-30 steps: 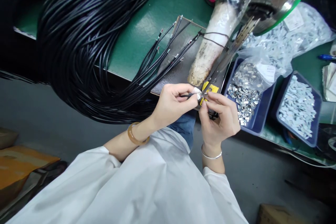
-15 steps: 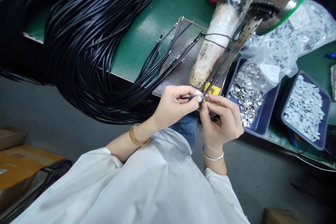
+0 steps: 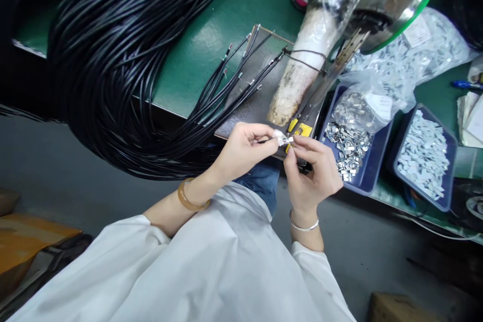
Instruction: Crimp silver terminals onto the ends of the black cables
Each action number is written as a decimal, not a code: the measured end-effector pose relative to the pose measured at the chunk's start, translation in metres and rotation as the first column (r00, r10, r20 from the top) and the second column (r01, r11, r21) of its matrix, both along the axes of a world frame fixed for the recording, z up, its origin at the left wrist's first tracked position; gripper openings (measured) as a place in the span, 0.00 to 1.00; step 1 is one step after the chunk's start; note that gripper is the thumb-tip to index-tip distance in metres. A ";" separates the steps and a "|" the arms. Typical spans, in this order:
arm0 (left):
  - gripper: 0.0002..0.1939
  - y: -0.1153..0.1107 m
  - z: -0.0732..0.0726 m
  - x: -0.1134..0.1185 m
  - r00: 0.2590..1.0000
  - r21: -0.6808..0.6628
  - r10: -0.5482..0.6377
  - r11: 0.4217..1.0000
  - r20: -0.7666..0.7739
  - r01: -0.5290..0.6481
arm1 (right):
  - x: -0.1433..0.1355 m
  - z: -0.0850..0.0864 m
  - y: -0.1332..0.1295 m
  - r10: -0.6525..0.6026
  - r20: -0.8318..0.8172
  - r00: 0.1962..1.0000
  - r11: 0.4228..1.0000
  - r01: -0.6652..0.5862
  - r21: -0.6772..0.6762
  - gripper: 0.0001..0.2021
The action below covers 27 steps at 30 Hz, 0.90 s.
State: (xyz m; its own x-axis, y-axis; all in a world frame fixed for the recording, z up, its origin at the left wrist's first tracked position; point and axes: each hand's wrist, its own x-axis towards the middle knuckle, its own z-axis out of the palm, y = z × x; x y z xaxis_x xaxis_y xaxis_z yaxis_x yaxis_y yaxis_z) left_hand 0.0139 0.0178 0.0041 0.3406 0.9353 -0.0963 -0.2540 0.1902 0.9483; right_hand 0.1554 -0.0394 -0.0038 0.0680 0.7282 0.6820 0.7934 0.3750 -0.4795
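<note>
My left hand (image 3: 247, 148) pinches a thin black cable (image 3: 265, 141) close to its end, and a white covering wraps one fingertip. From the pinch a small silver-and-white connector (image 3: 290, 140) sticks out to the right. My right hand (image 3: 315, 168) is closed at the connector's other end, thumb and forefinger bent around it; their exact contact is too small to make out. Just behind the fingers is a yellow part (image 3: 303, 130) at the foot of a metal fixture. More cables with stripped ends (image 3: 260, 80) lie on a dark board (image 3: 277, 43).
A thick bundle of black cables (image 3: 113, 60) hangs over the left table edge. On the right stand a blue bin (image 3: 372, 173) of metal shells and another bin (image 3: 447, 196) of pale pieces. A plastic-wrapped post (image 3: 302, 60) rises behind my hands, beside bags of parts (image 3: 433, 55).
The whole view has shifted slightly, so the bench and hands sit further left. The connector between my hands shows more plainly now, and my right fingertips have eased slightly off it.
</note>
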 end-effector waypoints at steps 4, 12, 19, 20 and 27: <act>0.05 -0.001 0.002 0.002 0.996 0.044 0.061 0.997 -0.065 -0.058 | 0.000 0.005 0.004 0.006 0.000 1.000 1.000 -0.006 0.006 0.10; 0.08 -0.004 -0.002 -0.003 0.977 0.144 0.079 0.988 -0.196 -0.051 | 0.000 0.006 0.001 0.023 0.095 0.995 1.000 -0.022 -0.009 0.10; 0.05 -0.006 -0.004 -0.005 0.993 0.090 -0.032 0.995 -0.118 0.043 | 0.005 0.010 -0.003 0.035 -0.022 0.999 0.997 -0.037 -0.066 0.07; 0.05 -0.006 -0.003 -0.005 0.994 0.081 -0.059 0.995 -0.090 0.066 | 0.005 0.012 -0.003 0.006 -0.028 1.000 0.998 -0.008 -0.061 0.07; 0.09 -0.018 -0.005 -0.007 0.971 0.211 -0.082 0.969 -0.225 0.131 | -0.001 0.017 -0.013 -0.054 0.123 0.991 0.995 0.063 -0.075 0.08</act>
